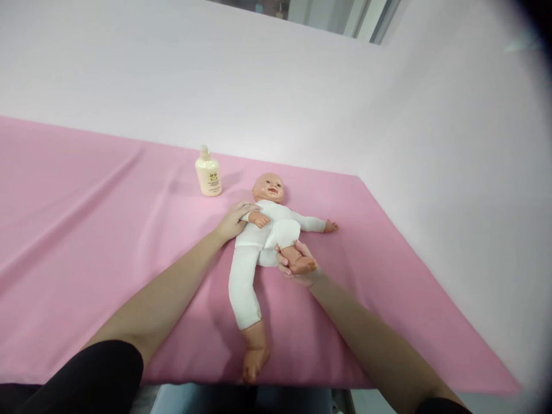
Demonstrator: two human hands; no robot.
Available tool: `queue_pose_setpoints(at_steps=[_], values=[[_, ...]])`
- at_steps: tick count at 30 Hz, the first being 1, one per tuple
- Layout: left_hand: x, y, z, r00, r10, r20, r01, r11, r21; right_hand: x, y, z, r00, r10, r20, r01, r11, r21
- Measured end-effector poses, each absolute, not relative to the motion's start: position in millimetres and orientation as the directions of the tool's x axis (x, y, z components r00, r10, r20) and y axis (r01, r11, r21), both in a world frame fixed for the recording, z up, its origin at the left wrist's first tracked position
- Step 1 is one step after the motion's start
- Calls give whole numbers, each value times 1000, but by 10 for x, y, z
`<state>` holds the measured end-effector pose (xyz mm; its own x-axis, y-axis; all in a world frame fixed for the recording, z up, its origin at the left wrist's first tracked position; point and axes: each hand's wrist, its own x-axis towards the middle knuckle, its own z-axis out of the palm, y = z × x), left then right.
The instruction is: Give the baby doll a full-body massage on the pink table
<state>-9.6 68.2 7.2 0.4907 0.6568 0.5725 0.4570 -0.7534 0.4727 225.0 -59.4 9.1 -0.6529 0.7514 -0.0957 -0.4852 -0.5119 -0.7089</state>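
Note:
A baby doll (248,282) with a white cloth body lies on its back, its head toward the far side. My left hand (235,221) is closed around the doll's bent arm at the side of its chest; part of my grip is hidden. Below the raised, bent leg, my right hand (308,278) wraps its fingers round the ankle and supports the foot (302,263) from beneath. The doll's other leg stretches toward the near edge. Its other arm lies out to the right.
A pink cloth (107,230) covers the table, with folds at the left. Beyond the doll's head, to the left, a cream pump bottle (209,175) stands upright. White walls (172,75) rise behind and at the right. The doll's extended foot is close to the near edge.

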Motion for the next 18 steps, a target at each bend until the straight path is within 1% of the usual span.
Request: queue_pose_setpoints(at_steps=[12,18], values=[[-98,700,55,492,652,577,458,-758,465,2253,-593,79,-655,750,-95,-487,-515,-706],[-96,707,47,495,618,611,425,-785,450,2255,-585,68,-662,746,-79,-488,-508,-710]])
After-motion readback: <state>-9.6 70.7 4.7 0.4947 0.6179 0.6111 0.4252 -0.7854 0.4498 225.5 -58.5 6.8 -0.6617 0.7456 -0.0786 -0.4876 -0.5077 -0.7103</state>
